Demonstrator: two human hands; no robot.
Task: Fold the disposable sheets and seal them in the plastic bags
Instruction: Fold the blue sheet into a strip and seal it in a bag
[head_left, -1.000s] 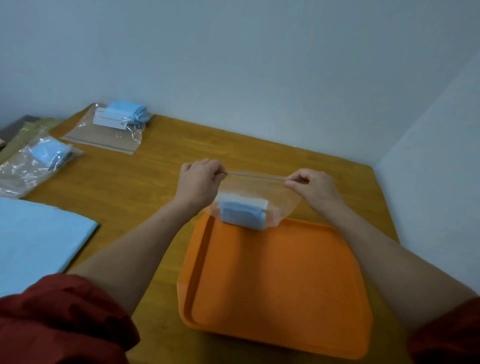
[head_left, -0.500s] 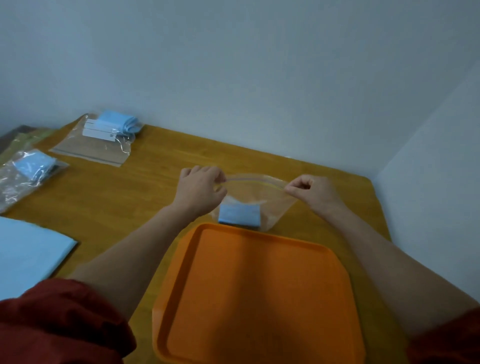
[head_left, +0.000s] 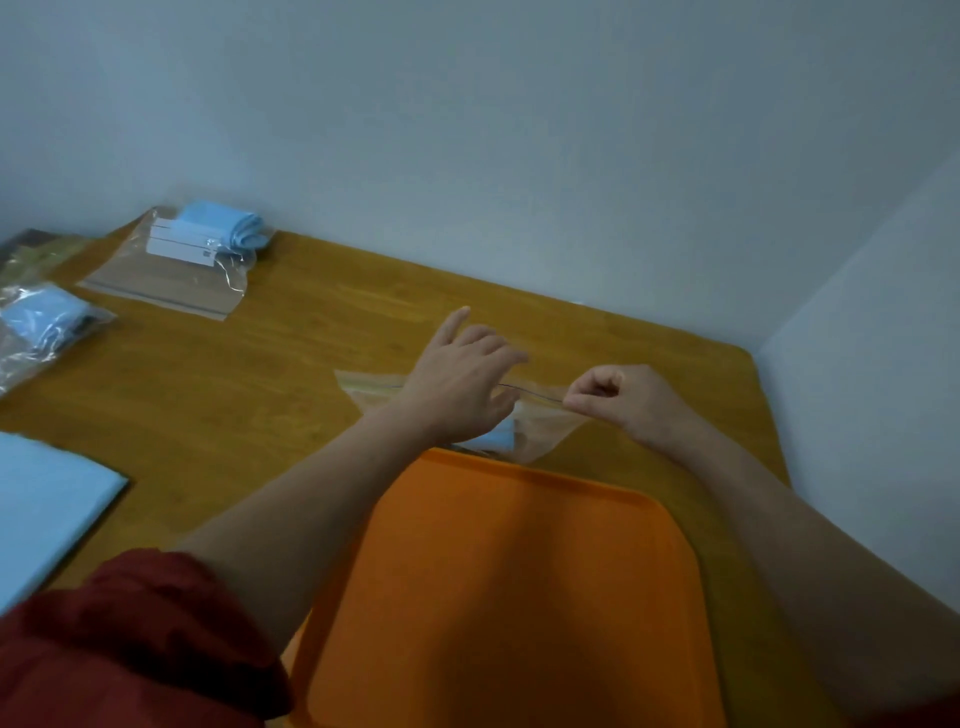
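Note:
A clear zip bag (head_left: 540, 421) lies on the wooden table just beyond the orange tray (head_left: 519, 571). Inside it a folded blue sheet (head_left: 493, 440) shows partly below my left hand. My left hand (head_left: 462, 382) hovers over the bag's left half with fingers spread and straight, holding nothing. My right hand (head_left: 618, 400) pinches the bag's zip strip at its right end, fingers curled.
Two more clear bags with folded blue sheets lie at the far left, one (head_left: 192, 254) by the wall and one (head_left: 41, 327) at the table's left edge. An unfolded blue sheet (head_left: 47, 509) lies at the left. Walls close the table's far and right sides.
The bag came down from the air onto the table beyond the tray. My left hand let go of the zip strip and spread its fingers. My right hand kept its pinch.

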